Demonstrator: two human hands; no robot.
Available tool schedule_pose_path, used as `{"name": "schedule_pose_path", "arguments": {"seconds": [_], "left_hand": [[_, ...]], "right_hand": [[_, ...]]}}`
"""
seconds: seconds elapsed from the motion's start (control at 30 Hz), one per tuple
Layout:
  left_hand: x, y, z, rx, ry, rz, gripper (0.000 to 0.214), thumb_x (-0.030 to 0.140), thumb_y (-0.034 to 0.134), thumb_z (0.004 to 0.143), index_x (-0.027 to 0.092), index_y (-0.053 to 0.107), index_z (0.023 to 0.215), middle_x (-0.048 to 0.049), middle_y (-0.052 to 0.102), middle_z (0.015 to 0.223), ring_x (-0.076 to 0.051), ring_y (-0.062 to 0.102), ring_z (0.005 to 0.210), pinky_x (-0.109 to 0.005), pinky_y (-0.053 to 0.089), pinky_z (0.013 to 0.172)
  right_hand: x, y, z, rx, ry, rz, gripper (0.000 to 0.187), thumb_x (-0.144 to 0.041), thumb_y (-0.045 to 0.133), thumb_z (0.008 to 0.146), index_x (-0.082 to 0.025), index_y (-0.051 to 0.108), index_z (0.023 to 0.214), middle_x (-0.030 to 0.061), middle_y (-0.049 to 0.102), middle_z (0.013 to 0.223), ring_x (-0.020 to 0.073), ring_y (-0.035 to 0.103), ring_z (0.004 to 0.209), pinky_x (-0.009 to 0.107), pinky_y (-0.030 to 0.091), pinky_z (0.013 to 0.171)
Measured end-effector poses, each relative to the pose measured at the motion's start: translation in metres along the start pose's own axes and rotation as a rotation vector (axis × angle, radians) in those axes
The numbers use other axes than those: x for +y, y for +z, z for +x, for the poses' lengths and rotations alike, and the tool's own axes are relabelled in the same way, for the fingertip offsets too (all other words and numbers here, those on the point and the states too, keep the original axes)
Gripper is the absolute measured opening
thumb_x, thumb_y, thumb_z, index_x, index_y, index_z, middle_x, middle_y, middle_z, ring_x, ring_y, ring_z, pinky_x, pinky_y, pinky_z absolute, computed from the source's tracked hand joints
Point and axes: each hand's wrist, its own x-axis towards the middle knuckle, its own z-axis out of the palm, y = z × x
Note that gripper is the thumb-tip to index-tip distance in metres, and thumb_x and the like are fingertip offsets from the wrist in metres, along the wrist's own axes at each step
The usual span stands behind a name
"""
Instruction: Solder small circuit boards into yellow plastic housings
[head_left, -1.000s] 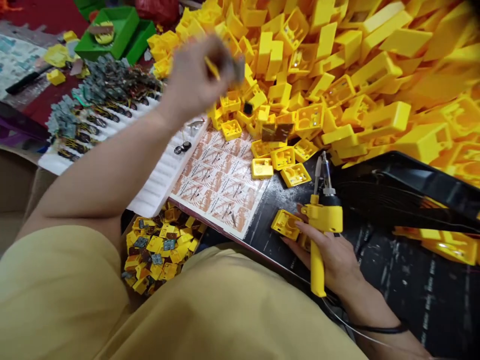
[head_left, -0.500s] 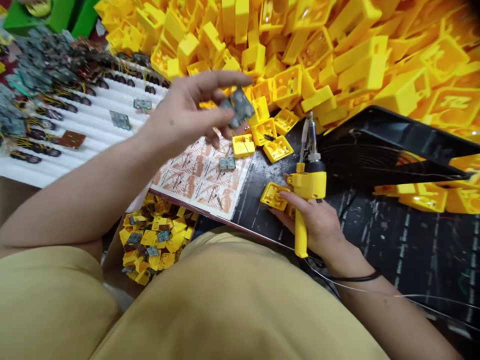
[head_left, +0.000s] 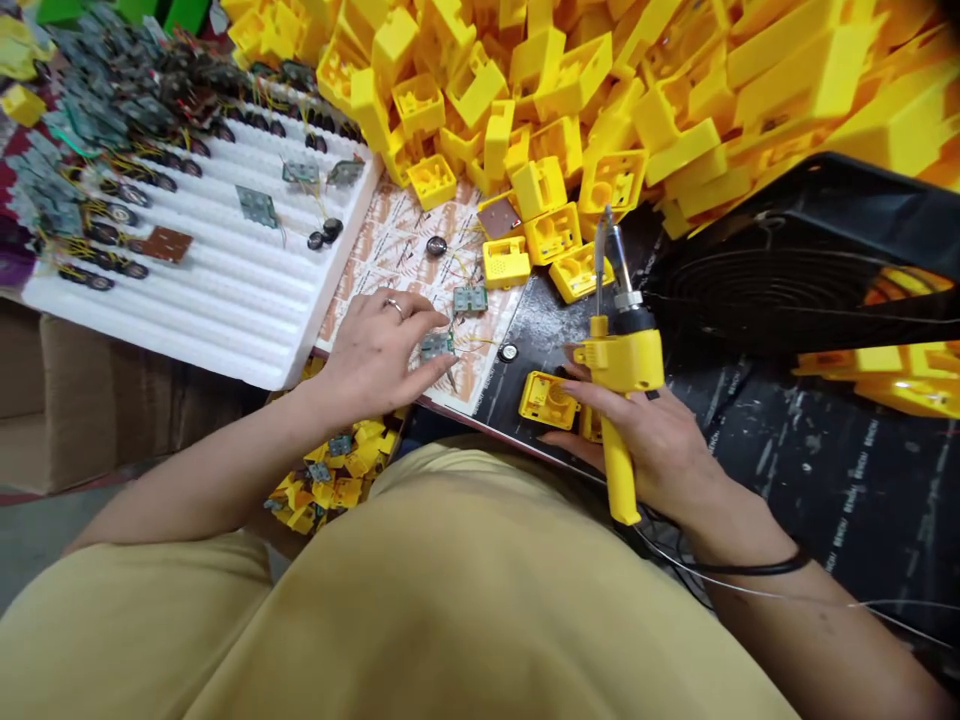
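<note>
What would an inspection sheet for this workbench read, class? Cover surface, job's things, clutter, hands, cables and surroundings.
Surface: black mat, scuffed, with a printed sheet laid beside it.
Job's things: small circuit board on the sheet; yellow soldering gun; one yellow housing on the mat.
Clutter: heap of yellow housings behind; foam tray carrying boards and wired parts.
Hands: left hand open, fingertips on the circuit board; right hand gripping the soldering gun, fingers touching the yellow housing.
Cables: thin wire crossing the right forearm.
Surroundings: black fan at right; cardboard box below the tray.
</note>
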Motion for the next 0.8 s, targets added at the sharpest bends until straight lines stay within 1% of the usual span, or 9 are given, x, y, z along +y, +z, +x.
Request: {"name": "schedule_pose_path", "arguments": {"seconds": [0.13,0.23,0.3,0.37,0.47,0.57,0.63,0.7,0.8], "left_hand": [[0.009,0.004,0.006,0.049,-0.011,-0.095,0.039,0.051,0.058,0.083,0.019,0.064,0.106,-0.0081,0.067,0.110,-0.028,0.057,0.106,-0.044,0.040,0.092],[0.022,0.013,0.008,0.115,0.029,-0.109,0.025,0.040,0.058,0.085,0.020,0.065,0.100,-0.0072,0.069,0.110,-0.027,0.057,0.107,-0.046,0.037,0.095],[0.029,0.019,0.009,0.117,0.061,-0.133,0.015,0.030,0.054,0.089,0.023,0.066,0.092,-0.0035,0.072,0.101,-0.024,0.060,0.102,-0.049,0.035,0.097],[0.033,0.023,0.011,0.117,0.081,-0.187,0.017,0.024,0.050,0.091,0.025,0.067,0.087,0.0003,0.074,0.089,-0.021,0.062,0.096,-0.052,0.031,0.101],[0.037,0.025,0.015,0.118,0.120,-0.278,0.019,0.027,0.050,0.093,0.027,0.068,0.087,0.0019,0.073,0.081,-0.019,0.063,0.094,-0.054,0.026,0.108],[0.041,0.023,0.018,0.071,0.162,-0.333,0.022,0.033,0.050,0.093,0.028,0.070,0.086,0.0012,0.073,0.082,-0.019,0.063,0.095,-0.053,0.026,0.108],[0.043,0.021,0.019,0.046,0.156,-0.355,0.021,0.032,0.052,0.092,0.026,0.070,0.085,0.0008,0.073,0.081,-0.018,0.063,0.091,-0.053,0.027,0.107],[0.045,0.019,0.021,0.033,0.148,-0.380,0.018,0.028,0.054,0.090,0.024,0.070,0.082,0.0011,0.072,0.079,-0.018,0.064,0.087,-0.053,0.027,0.107],[0.046,0.016,0.023,0.005,0.153,-0.396,0.017,0.025,0.055,0.087,0.023,0.069,0.078,0.0009,0.072,0.078,-0.018,0.064,0.087,-0.052,0.027,0.107]], "right_hand": [[0.001,-0.006,-0.006,0.018,0.042,0.013,0.062,-0.033,0.073,0.081,-0.024,0.042,0.135,0.0030,0.069,0.098,0.0225,0.067,0.099,0.040,0.052,0.095],[-0.002,-0.010,-0.008,0.034,0.063,0.004,0.064,-0.037,0.073,0.081,-0.025,0.041,0.136,0.0039,0.068,0.100,0.0229,0.067,0.096,0.040,0.053,0.092],[-0.005,-0.008,-0.007,0.036,0.069,-0.017,0.064,-0.036,0.073,0.081,-0.024,0.042,0.135,0.0055,0.067,0.104,0.0222,0.067,0.095,0.038,0.053,0.091],[-0.008,-0.001,-0.004,0.029,0.060,-0.032,0.059,-0.032,0.071,0.084,-0.024,0.042,0.135,0.0053,0.067,0.105,0.0204,0.067,0.094,0.036,0.054,0.089],[-0.012,0.010,0.004,0.050,0.062,-0.055,0.051,-0.025,0.065,0.088,-0.023,0.042,0.134,0.0040,0.068,0.100,0.0185,0.067,0.091,0.034,0.054,0.086],[-0.017,0.011,0.013,0.112,0.062,-0.089,0.050,-0.033,0.069,0.085,-0.020,0.047,0.129,0.0047,0.069,0.096,0.0185,0.067,0.086,0.035,0.054,0.087],[-0.023,-0.001,0.016,0.186,0.062,-0.118,0.046,-0.032,0.074,0.081,-0.018,0.054,0.119,0.0037,0.070,0.092,0.0150,0.067,0.077,0.029,0.053,0.083],[-0.032,-0.022,0.013,0.265,0.077,-0.137,0.033,-0.025,0.075,0.079,-0.019,0.059,0.107,-0.0009,0.070,0.081,0.0091,0.063,0.064,0.020,0.051,0.070],[-0.039,-0.062,-0.006,0.171,0.135,-0.102,0.017,-0.029,0.062,0.091,-0.023,0.062,0.107,-0.0057,0.064,0.063,0.0070,0.060,0.054,0.017,0.045,0.057]]}}
